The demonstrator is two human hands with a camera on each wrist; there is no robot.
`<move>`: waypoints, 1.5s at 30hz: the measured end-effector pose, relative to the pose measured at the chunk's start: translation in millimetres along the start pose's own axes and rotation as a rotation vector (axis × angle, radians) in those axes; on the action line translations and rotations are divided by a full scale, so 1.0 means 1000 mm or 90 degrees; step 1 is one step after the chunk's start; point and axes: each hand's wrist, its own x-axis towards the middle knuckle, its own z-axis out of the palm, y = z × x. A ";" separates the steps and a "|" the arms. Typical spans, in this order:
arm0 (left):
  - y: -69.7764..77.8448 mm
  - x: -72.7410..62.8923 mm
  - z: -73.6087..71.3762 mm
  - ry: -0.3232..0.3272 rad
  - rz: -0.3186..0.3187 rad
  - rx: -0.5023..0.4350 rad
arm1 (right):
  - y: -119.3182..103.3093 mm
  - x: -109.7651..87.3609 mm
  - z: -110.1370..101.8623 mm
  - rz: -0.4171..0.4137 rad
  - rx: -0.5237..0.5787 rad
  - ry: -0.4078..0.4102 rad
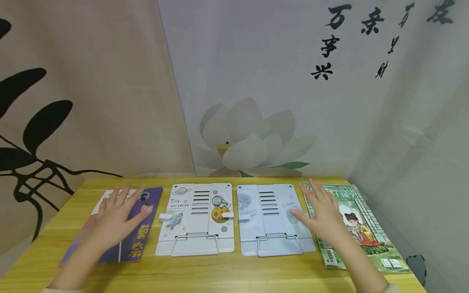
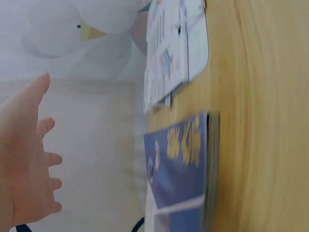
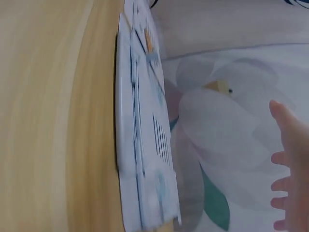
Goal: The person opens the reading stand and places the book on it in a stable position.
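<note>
My left hand (image 1: 116,219) hovers with spread fingers over a purple book (image 1: 128,240) with yellow lettering at the left of the table. In the left wrist view a gap shows between that hand (image 2: 24,159) and the book (image 2: 178,164). On the right, my right hand (image 1: 324,215) is held up, fingers apart, above the left edge of a green illustrated magazine (image 1: 370,232). Between the hands two folding book stands lie flat: a white one (image 1: 199,224) printed with an astronaut and "Tiny universe", and a pale blue one (image 1: 271,224). Neither hand holds anything.
The yellow wood-grain table (image 1: 205,276) carries all these things. A cloth backdrop (image 1: 256,81) with a lotus print and dark characters hangs right behind its far edge. Each stand has a wire support at its front and white side tabs. A dark patterned object (image 1: 417,266) shows beyond the right edge.
</note>
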 end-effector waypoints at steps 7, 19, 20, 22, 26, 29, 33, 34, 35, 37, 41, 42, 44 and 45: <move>0.015 -0.001 0.021 0.013 -0.002 -0.110 | -0.032 0.006 0.028 0.004 0.069 -0.001; 0.022 0.008 0.049 0.030 -0.038 -0.233 | -0.075 0.022 0.078 0.033 0.248 -0.027; 0.022 0.009 0.051 0.031 -0.041 -0.238 | -0.077 0.024 0.082 0.031 0.260 -0.029; 0.021 0.010 0.054 0.030 -0.046 -0.241 | -0.083 0.027 0.090 0.026 0.287 -0.033; 0.019 0.014 0.061 0.032 -0.054 -0.249 | -0.091 0.033 0.105 0.024 0.325 -0.050; 0.018 0.016 0.067 0.036 -0.062 -0.255 | -0.096 0.037 0.115 0.016 0.338 -0.058; 0.016 0.017 0.077 0.041 -0.063 -0.263 | -0.103 0.037 0.126 0.008 0.344 -0.064; 0.016 0.017 0.079 0.045 -0.060 -0.263 | -0.106 0.036 0.128 0.008 0.346 -0.067; 0.016 0.017 0.082 0.052 -0.055 -0.263 | -0.108 0.035 0.130 0.007 0.345 -0.072; 0.017 0.016 0.086 0.068 -0.042 -0.259 | -0.112 0.032 0.133 -0.006 0.336 -0.077; 0.021 0.014 0.092 0.110 -0.008 -0.248 | -0.121 0.028 0.138 -0.059 0.289 -0.063; 0.023 0.013 0.094 0.119 0.001 -0.246 | -0.123 0.027 0.139 -0.071 0.278 -0.057; 0.026 0.010 0.096 0.143 0.025 -0.246 | -0.128 0.025 0.141 -0.090 0.258 -0.046; 0.028 0.008 0.097 0.154 0.038 -0.244 | -0.130 0.024 0.143 -0.097 0.247 -0.042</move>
